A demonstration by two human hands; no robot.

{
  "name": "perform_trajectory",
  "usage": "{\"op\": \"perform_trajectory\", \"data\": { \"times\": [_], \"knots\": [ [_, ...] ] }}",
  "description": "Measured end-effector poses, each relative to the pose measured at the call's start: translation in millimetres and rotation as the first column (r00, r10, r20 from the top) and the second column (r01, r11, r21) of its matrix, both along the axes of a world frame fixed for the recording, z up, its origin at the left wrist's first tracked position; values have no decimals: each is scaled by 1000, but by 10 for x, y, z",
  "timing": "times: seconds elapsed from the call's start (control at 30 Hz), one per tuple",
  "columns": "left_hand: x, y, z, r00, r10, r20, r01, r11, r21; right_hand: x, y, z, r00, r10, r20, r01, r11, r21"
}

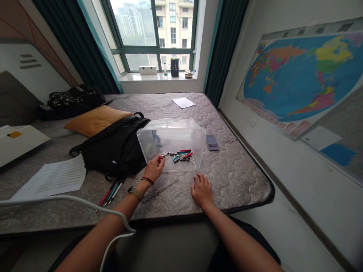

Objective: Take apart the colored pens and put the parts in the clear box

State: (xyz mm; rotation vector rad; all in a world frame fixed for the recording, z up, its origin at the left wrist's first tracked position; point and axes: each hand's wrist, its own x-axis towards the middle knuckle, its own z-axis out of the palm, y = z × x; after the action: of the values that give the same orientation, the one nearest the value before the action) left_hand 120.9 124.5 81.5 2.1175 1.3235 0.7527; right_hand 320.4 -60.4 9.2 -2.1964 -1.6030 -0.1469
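Note:
A clear plastic box (195,132) lies on its side on the mattress, its mouth facing me. Inside it is a loose pile of pens (183,155) in red, teal, black and silver. My left hand (155,168) reaches to the left part of the mouth, thumb and fingers pinched together. Small silvery pieces lie by its fingertips, and I cannot make out what the pinch holds. In front of the box's right corner, my right hand (202,190) rests palm down on the mattress, fingers stretched out and holding nothing.
Left of the box lies a black backpack (113,147), with several pens (112,194) beside a printed sheet (61,175). A white cable (85,202) crosses my left forearm. Dark cards (212,142) lie right of the box; a white paper (183,102) is farther back.

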Motion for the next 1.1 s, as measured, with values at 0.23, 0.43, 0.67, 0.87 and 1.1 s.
{"op": "perform_trajectory", "data": {
  "times": [0.23,0.43,0.67,0.87,1.1],
  "knots": [
    [-1017,-549,-283,972,-40,-233,13,993,-116,-3,-8,-8,1000,6,16,-6,1000,4],
    [-1811,-826,-223,925,95,-368,-145,983,-111,-10,-13,1,999,3,35,-3,1000,-8],
    [-2159,-715,-92,839,209,-503,-230,973,20,-28,-25,31,997,6,74,-4,1000,-27],
    [-2077,-732,-206,756,214,-619,-272,962,0,-40,-21,23,996,3,88,1,999,-46],
    [-2008,-710,-268,752,260,-606,-186,965,184,-42,-24,24,996,6,85,-1,999,-50]
  ]
}}
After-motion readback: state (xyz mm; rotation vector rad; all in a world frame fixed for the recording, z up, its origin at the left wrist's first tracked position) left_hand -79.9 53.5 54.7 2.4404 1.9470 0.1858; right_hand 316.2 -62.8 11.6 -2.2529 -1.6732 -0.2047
